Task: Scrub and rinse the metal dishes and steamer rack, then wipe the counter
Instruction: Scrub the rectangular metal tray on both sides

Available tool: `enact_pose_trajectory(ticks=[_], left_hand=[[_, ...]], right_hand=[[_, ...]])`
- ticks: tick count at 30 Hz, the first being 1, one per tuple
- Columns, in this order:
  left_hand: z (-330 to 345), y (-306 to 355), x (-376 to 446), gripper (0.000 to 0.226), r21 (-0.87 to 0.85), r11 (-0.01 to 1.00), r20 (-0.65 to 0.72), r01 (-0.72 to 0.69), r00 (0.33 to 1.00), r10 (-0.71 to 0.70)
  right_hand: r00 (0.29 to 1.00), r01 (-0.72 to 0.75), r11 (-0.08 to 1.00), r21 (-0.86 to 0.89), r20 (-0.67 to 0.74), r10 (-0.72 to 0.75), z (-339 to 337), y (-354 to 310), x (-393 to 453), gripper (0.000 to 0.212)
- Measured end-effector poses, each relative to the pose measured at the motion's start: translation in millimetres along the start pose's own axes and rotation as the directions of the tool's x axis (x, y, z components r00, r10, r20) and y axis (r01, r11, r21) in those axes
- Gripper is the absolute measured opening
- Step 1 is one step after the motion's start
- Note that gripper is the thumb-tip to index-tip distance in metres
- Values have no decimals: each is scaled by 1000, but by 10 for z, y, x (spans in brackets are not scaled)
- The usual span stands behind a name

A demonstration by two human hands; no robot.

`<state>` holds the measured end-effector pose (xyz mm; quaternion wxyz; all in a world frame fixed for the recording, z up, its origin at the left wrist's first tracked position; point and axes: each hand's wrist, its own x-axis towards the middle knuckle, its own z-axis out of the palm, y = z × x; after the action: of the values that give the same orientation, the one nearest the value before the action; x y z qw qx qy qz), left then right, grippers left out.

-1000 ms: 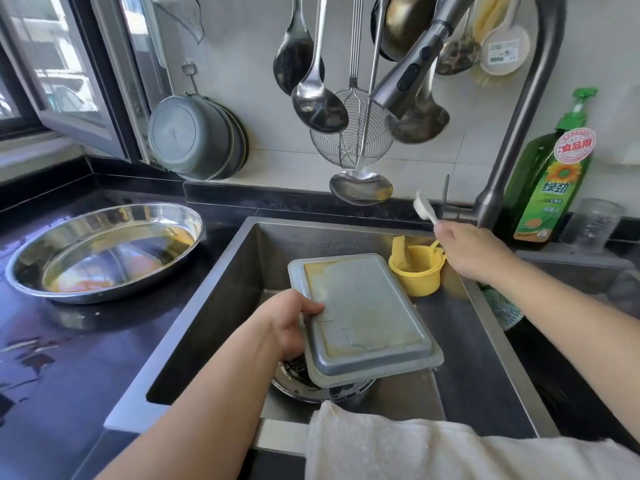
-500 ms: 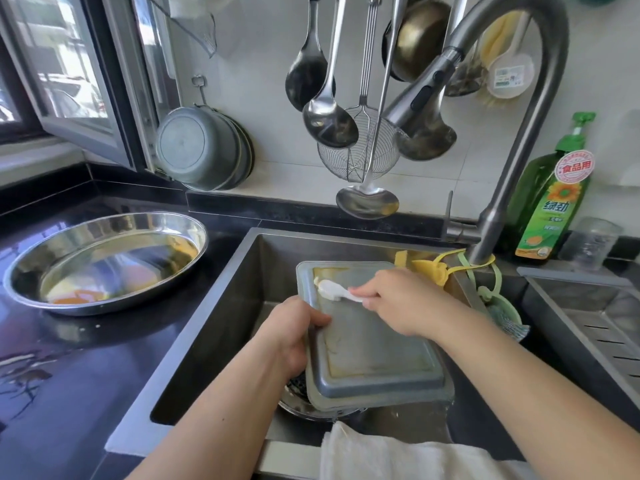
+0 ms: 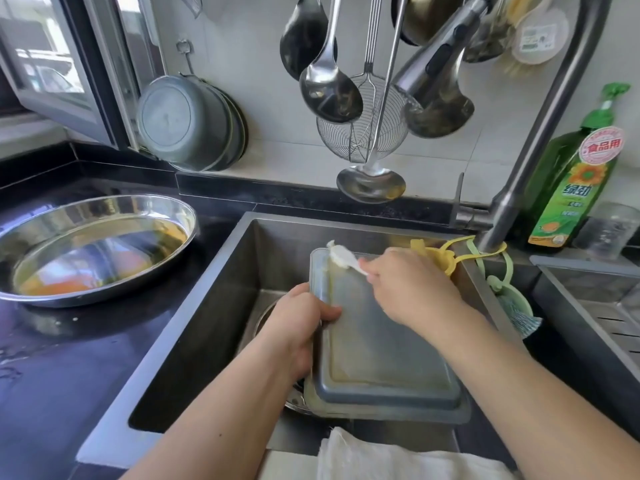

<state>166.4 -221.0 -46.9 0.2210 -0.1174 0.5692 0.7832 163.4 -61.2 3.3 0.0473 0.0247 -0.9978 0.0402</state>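
A white folded cloth (image 3: pixel 398 459) lies over the near edge of the steel sink (image 3: pixel 194 327). Just past it, a grey rectangular metal tray (image 3: pixel 384 355) is held upside down over the sink. Its flat bottom looks dull, with yellow greasy marks along the edges. The left hand (image 3: pixel 298 323) is clamped on the tray's left rim, thumb on top. The right hand (image 3: pixel 408 289) is wrapped around a small white brush (image 3: pixel 341 256), and the brush head touches the far left corner of the tray. A round shiny metal dish (image 3: pixel 294 400) peeks out under the tray.

On the black wet counter (image 3: pixel 69 375) to the left sits a wide oval shiny steel dish (image 3: pixel 93 247) with orange oily liquid inside.

Farther back, a yellow rubber holder (image 3: pixel 436 258) hangs by the grey curved tap (image 3: pixel 540 133). To the right stands a green dish soap bottle (image 3: pixel 575 178). Its round red sticker reads "食品用", and the label below shows a sunflower and the green words "绿劲". Beside it is a clear plastic cup (image 3: pixel 606 230).

On the white tile wall hang steel ladles (image 3: pixel 329 84), a wire skimmer (image 3: pixel 360 133) and grey round pans (image 3: pixel 187 123).
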Motion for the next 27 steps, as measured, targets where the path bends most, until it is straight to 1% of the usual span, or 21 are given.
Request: enact_pose_trajectory(ticks=[2, 3, 5, 6, 7, 10, 11, 14, 15, 18, 19, 20, 22, 23, 24, 26, 27], left_hand=[[-9, -3, -4, 37, -15, 1000, -5, -2, 1000, 2], [-8, -1, -9, 37, -17, 1000, -11, -5, 1000, 5], [7, 9, -23, 38, -13, 1000, -18, -22, 1000, 21], [14, 14, -31, 38, -11, 1000, -14, -27, 1000, 27], [18, 18, -36, 39, -10, 1000, -13, -30, 999, 30], [-10, 33, -22, 38, -20, 999, -17, -41, 999, 40], [-15, 37, -23, 38, -25, 999, -17, -41, 999, 40], [-7, 60, -47, 38, -7, 998, -8, -58, 998, 58], [-2, 61, -50, 38, -2, 998, -9, -66, 998, 66], [-13, 60, -38, 37, 9, 997, -15, -81, 997, 81], [-13, 60, -37, 37, 15, 997, -11, -81, 997, 81], [-8, 57, -47, 37, 24, 997, -7, -80, 997, 80], [11, 53, -62, 39, 48, 995, -1, -86, 996, 86], [20, 50, -63, 40, 56, 994, -3, -90, 996, 90], [23, 50, -57, 40, 56, 994, -8, -93, 996, 93], [7, 48, -44, 40, 44, 995, -13, -94, 995, 95], [-4, 50, -38, 40, 41, 995, -7, -90, 996, 90]], right_hand=[[998, 68, 997, 45, 5, -68, 71, -136, -46, 42], [999, 46, 998, 30, -9, -45, 61, -104, -1, 41], [996, -76, 997, 8, -42, 77, -6, 40, 81, 41], [993, -112, 994, -4, -43, 112, -8, 80, 78, 43], [994, -105, 994, 1, -41, 105, 6, 63, 44, 45], [999, 50, 994, 96, -11, -49, 111, -175, -88, 44], [999, 50, 994, 99, -26, -48, 116, -140, -47, 43], [994, -78, 997, 0, -74, 78, 22, 57, 63, 46], [995, -72, 997, -14, -76, 71, 24, 60, 51, 46], [996, 73, 995, 66, -48, -70, 74, -168, -89, 43], [995, 79, 995, 62, -59, -75, 83, -145, -64, 43], [997, 40, 998, 45, -72, -36, 56, -58, 1, 44], [991, -92, 996, -8, -96, 90, -11, 101, 65, 45], [989, -115, 993, -17, -97, 113, -16, 122, 52, 46], [992, -87, 996, 4, -87, 87, -11, 84, 25, 46], [998, 49, 995, 84, -32, -46, 39, -121, -90, 44], [997, 80, 991, 104, -21, -78, 73, -147, -100, 42]])
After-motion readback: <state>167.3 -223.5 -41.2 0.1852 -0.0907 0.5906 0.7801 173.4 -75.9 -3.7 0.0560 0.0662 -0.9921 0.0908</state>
